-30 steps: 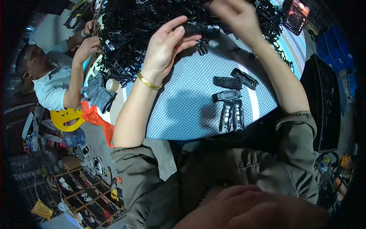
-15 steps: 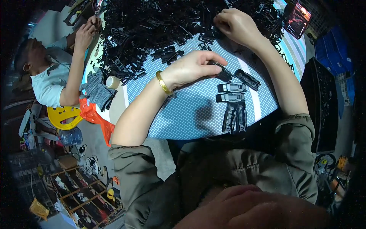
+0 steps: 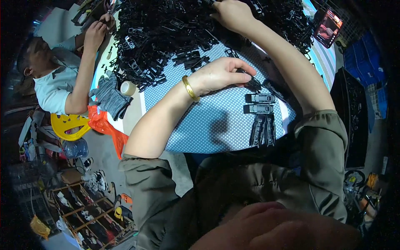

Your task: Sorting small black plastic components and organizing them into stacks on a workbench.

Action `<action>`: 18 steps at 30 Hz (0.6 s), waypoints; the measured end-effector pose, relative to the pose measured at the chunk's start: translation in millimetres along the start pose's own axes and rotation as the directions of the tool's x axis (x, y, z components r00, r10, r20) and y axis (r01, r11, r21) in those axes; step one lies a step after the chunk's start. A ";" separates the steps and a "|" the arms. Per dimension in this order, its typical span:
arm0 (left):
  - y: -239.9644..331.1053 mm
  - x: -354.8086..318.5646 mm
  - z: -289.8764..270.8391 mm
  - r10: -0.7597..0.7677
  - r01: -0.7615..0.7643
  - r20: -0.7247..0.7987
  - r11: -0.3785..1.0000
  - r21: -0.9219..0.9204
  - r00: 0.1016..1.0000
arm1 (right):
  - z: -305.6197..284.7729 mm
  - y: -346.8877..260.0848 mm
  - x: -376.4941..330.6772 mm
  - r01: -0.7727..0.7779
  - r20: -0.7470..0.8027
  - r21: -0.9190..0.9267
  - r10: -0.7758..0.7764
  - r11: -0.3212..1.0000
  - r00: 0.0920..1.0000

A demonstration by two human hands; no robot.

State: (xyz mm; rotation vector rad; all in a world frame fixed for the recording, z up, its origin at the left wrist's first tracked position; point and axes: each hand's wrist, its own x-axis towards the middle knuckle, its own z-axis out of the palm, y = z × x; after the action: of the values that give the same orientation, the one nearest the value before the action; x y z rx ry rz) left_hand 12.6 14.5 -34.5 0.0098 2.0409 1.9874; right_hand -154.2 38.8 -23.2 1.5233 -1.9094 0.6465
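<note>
My left hand (image 3: 227,76) is closed, with thumb and fingers pinching a slim black plastic part (image 3: 252,85) just above the patterned table cover. My right hand (image 3: 235,16) reaches over the large heap of black plastic parts (image 3: 175,25) at the table's far side. Its fingers curl down among the pieces, and what they grip cannot be made out. Closer to me, two black and grey assembled pieces (image 3: 259,103) lie crosswise, one behind the other. Several long black pieces (image 3: 262,130) lie lengthwise before them, and another dark piece (image 3: 275,91) rests partly behind my right forearm.
A phone (image 3: 329,27) stands at the right edge of the table. On the left are a grey glove (image 3: 109,96), a tape roll (image 3: 128,88) and an orange plastic bag (image 3: 102,123). Another person (image 3: 62,83) works at the far left. Blue crates (image 3: 364,62) stand at right.
My right hand has moved left and farther into the heap. My left hand keeps its hold on the black part, almost in place. The whole view has shifted slightly.
</note>
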 end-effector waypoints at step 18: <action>9.7 -2.8 -17.2 0.110 -0.356 -0.551 0.862 -0.361 0.827 | -66.2 -15.9 -57.4 0.093 0.028 0.505 -0.124 0.858 0.992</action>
State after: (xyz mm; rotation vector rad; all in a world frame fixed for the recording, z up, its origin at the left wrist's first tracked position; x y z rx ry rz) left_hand 9.7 -2.4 -24.4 -0.4313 1.8531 2.8423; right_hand -119.4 120.6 -18.0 1.9715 -1.7589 1.1256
